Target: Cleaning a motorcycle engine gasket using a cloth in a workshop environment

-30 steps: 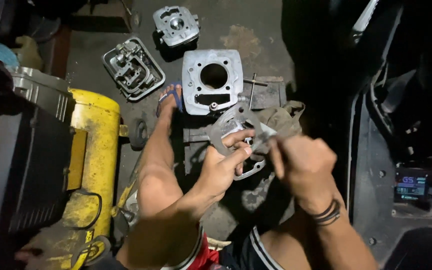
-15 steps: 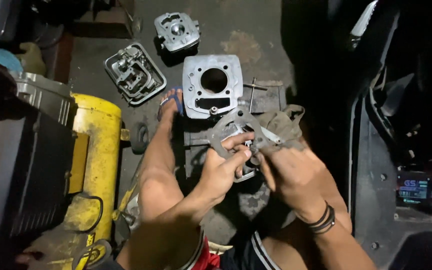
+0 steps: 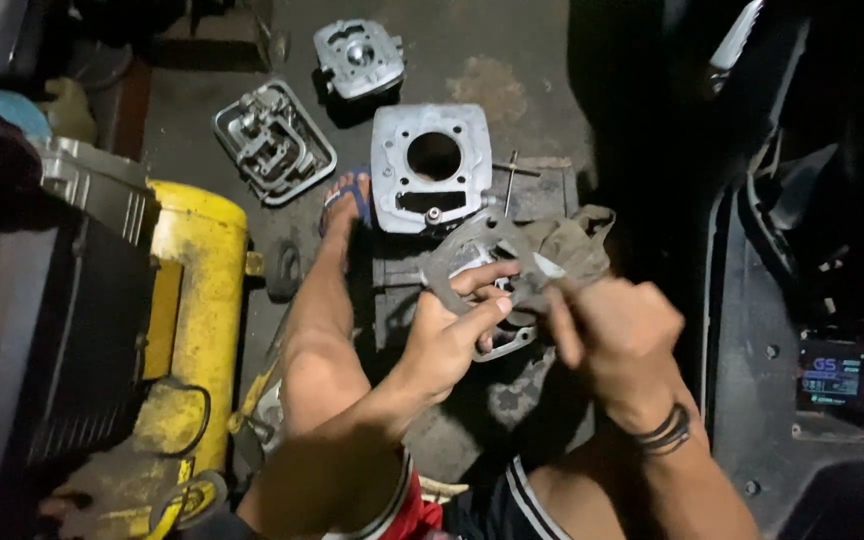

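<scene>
Thin grey gasket (image 3: 462,262), held just below the cylinder block (image 3: 430,166): left hand (image 3: 447,335) fingers closed on its edge; right hand (image 3: 617,335) fingers pinched around a small blade (image 3: 550,265). Probably light, flexible, tearable; best gripped at the rim.

Head view, steeply down, perhaps near

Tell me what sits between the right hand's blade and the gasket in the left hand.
Nothing visible does. The left hand grips the flat grey gasket by its near edge, and the right hand holds a small blade right at the gasket's edge. The cylinder block lies farther away on the floor, clear of both.
</scene>
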